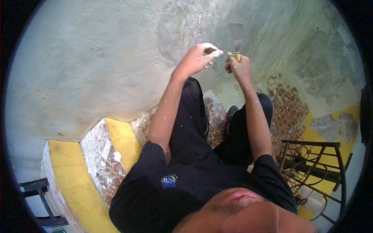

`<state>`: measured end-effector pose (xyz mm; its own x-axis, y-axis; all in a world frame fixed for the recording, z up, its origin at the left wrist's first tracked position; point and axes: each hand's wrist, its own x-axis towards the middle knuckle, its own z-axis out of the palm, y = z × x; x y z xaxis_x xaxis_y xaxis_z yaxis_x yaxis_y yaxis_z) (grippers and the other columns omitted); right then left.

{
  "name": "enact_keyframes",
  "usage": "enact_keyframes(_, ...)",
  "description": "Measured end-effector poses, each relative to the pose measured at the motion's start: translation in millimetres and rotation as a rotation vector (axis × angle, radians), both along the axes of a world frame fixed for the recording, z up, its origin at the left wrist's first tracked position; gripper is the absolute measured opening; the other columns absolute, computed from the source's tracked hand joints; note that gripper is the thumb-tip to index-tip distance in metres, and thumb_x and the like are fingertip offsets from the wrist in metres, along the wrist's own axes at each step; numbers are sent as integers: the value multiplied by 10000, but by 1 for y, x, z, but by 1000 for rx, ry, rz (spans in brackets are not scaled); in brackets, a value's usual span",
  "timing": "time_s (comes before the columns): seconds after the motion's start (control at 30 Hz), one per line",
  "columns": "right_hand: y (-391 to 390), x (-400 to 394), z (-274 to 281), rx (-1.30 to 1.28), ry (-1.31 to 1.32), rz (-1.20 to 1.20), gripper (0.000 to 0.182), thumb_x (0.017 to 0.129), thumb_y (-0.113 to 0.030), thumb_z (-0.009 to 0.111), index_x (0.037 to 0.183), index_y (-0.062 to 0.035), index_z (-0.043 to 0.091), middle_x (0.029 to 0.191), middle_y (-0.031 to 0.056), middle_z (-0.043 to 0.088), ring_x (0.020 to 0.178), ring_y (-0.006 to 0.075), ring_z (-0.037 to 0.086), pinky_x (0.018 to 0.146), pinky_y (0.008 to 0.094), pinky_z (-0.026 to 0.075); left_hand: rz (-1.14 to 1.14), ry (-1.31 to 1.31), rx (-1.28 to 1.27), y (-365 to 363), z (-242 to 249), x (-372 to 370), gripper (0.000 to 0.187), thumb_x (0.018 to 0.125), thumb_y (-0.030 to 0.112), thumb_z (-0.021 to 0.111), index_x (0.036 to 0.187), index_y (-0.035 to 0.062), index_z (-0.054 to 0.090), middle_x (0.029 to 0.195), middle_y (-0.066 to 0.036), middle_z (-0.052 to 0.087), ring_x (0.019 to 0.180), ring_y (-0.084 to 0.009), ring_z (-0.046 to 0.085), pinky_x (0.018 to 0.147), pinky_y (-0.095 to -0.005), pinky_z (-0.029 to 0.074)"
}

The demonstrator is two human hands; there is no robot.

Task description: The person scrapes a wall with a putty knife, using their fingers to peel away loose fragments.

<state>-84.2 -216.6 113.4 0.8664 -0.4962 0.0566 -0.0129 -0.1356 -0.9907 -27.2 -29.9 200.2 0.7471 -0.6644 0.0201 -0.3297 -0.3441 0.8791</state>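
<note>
My right hand (pixel 241 68) is closed around the yellowish handle of a putty knife (pixel 236 37). Its broad metal blade points up toward the wall. Just to the left, my left hand (pixel 199 58) has its fingers curled, thumb and forefinger tips together, with white dust on the skin. I cannot tell whether anything is pinched there. Both hands are in front of the grey-green plastered wall (pixel 108 66), near a rough, scraped patch (pixel 176 31). White specks show on and around my forearms.
Yellow-edged steps (pixel 74 174) with white flakes lie at the left. A black metal railing (pixel 311 143) stands at the lower right. Brown patterned tiles (pixel 287 101), spotted white, cover the floor around my feet. Another patchy wall (pixel 326 62) rises at the right.
</note>
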Motion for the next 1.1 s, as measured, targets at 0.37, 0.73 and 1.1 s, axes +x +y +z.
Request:
enact_keyframes(0.37, 10, -7, -24, 253, 311, 115, 572, 988, -198, 585, 1484, -65, 334, 733, 77, 555, 464, 135, 477, 389, 321, 340, 266, -32, -509, -80, -174, -1, 670, 1017, 532, 539, 1362, -42, 503, 1001, -140, 709, 835, -198, 681, 682, -341, 551)
enact_keyframes(0.73, 58, 3, -11, 416, 449, 413, 621, 1023, -166, 550, 1585, -57, 308, 705, -1, 463, 469, 68, 339, 386, 248, 252, 428, 1039, -1007, -26, -220, 42, 242, 1021, 218, 619, 1163, 23, 618, 1123, -127, 680, 992, -254, 663, 866, -359, 548)
enact_keyframes(1.1, 83, 36, -6, 308, 419, 311, 166, 965, -101, 540, 1097, -1, 560, 630, -5, 414, 424, 71, 362, 346, 283, 219, 541, 1443, -1153, -27, -200, 61, 445, 1008, 249, 644, 1324, -34, 509, 1243, -181, 649, 1126, -270, 655, 976, -378, 551)
